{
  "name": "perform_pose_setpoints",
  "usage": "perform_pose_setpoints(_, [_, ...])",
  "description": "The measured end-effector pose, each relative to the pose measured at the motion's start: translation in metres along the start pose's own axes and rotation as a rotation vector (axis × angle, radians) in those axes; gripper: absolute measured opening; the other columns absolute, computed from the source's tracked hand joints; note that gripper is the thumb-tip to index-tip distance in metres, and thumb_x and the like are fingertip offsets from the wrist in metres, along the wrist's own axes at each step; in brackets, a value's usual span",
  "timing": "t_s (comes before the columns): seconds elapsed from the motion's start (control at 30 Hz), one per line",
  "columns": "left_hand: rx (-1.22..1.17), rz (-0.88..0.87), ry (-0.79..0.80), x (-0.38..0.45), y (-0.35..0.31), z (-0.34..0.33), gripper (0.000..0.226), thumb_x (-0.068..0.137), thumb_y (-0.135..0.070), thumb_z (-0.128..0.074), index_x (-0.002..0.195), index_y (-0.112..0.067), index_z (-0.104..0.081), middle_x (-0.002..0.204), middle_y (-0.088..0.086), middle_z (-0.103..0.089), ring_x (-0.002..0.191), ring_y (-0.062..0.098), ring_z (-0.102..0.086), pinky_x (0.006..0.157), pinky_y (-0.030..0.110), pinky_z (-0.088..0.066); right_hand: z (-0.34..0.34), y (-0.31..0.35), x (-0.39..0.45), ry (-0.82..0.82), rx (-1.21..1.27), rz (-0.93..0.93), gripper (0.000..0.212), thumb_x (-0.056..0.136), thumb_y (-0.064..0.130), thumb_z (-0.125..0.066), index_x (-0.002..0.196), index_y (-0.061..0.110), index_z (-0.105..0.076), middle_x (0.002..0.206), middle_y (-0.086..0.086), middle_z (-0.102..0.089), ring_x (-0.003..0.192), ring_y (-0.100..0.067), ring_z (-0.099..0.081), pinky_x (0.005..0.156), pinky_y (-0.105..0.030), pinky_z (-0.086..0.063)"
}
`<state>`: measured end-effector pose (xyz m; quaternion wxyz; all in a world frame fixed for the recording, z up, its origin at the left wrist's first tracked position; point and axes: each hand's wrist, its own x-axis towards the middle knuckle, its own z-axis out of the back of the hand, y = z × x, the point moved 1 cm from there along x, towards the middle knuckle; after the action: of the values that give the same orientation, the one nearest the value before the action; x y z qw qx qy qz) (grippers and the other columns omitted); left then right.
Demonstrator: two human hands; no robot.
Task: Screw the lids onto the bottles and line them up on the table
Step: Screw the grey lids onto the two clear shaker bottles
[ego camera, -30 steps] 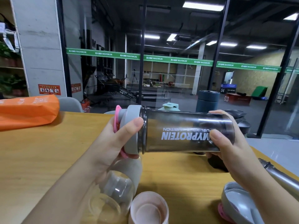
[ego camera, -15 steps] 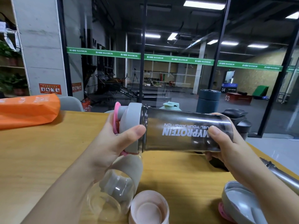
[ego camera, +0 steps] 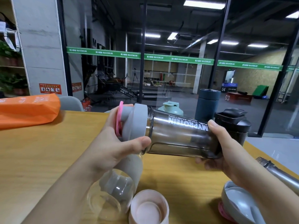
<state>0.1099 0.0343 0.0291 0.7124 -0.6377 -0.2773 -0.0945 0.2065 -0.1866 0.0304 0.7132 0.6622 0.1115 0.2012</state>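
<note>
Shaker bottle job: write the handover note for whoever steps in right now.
Left hand grips the grey lid; right hand grips the shaker, held sideways above the table.
Done: three capped bottles stand at the far edge: green, blue, black.
Left: finish this lid, stand the shaker in line; clear bottle, pink lid, another grey lid and steel bottle remain.

Light comes from ceiling strips (ego camera: 203, 4) behind the glass; the hall beyond is dim, while my table (ego camera: 32, 159) is evenly and brightly lit. My hands (ego camera: 226, 152) throw soft shadows onto the wood. Pale glare streaks run along the bottle (ego camera: 181, 135). Wide-angle distortion bends the pillar (ego camera: 40, 46) and frames at the edges. Near objects at the bottom edge look slightly soft.
</note>
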Motion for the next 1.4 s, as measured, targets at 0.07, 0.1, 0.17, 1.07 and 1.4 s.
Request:
perform_pose_setpoints(0.07, [-0.017, 0.024, -0.007, 0.001, 0.003, 0.003, 0.056, 0.038, -0.04, -0.078, 0.074, -0.074, -0.052, 0.086, -0.017, -0.07, 0.073, 0.002, -0.067, 0.054, 0.016, -0.05, -0.004, 0.002, 0.003, 0.004, 0.028, 0.009, 0.058, 0.064, 0.058, -0.052, 0.102, 0.015, -0.063, 0.089, -0.01, -0.07, 0.056, -0.02, -0.063, 0.049, -0.032, -0.046])
perform_pose_setpoints(0.1, [-0.032, 0.041, -0.012, 0.002, 0.005, 0.004, 0.056, 0.039, -0.043, -0.079, 0.081, -0.07, -0.055, 0.09, -0.01, -0.07, 0.073, 0.006, -0.067, 0.052, 0.019, -0.049, -0.005, 0.002, 0.001, 0.011, 0.038, 0.032, 0.056, 0.067, 0.054, -0.06, 0.109, 0.017, -0.06, 0.102, -0.011, -0.067, 0.06, -0.018, -0.065, 0.052, -0.034, -0.049])
perform_pose_setpoints(0.17, [-0.061, 0.082, -0.018, 0.004, 0.01, 0.007, 0.069, 0.041, -0.047, -0.08, 0.104, -0.056, -0.055, 0.1, 0.001, -0.067, 0.08, 0.015, -0.066, 0.058, 0.028, -0.051, 0.001, 0.0, 0.004, -0.032, -0.022, 0.144, 0.063, 0.063, 0.042, -0.069, 0.123, 0.033, -0.051, 0.125, -0.014, -0.057, 0.074, -0.012, -0.068, 0.067, -0.037, -0.057])
perform_pose_setpoints(1.07, [-0.167, 0.179, 0.0, 0.005, 0.016, 0.011, 0.084, 0.043, -0.043, -0.085, 0.12, -0.034, -0.054, 0.094, 0.002, -0.064, 0.084, 0.022, -0.056, 0.074, 0.043, -0.038, 0.018, -0.003, 0.014, 0.005, -0.001, 0.075, 0.048, 0.083, 0.053, -0.055, 0.106, 0.012, -0.062, 0.095, -0.021, -0.069, 0.05, -0.027, -0.057, 0.046, -0.031, -0.044])
perform_pose_setpoints(1.4, [-0.16, 0.172, -0.008, 0.006, 0.018, 0.013, 0.084, 0.048, -0.045, -0.082, 0.125, -0.032, -0.051, 0.099, 0.003, -0.065, 0.082, 0.019, -0.06, 0.07, 0.04, -0.046, 0.012, -0.001, 0.012, 0.066, -0.026, 0.053, 0.048, 0.067, 0.042, -0.068, 0.114, 0.04, -0.056, 0.111, -0.015, -0.065, 0.059, -0.03, -0.067, 0.04, -0.028, -0.046])
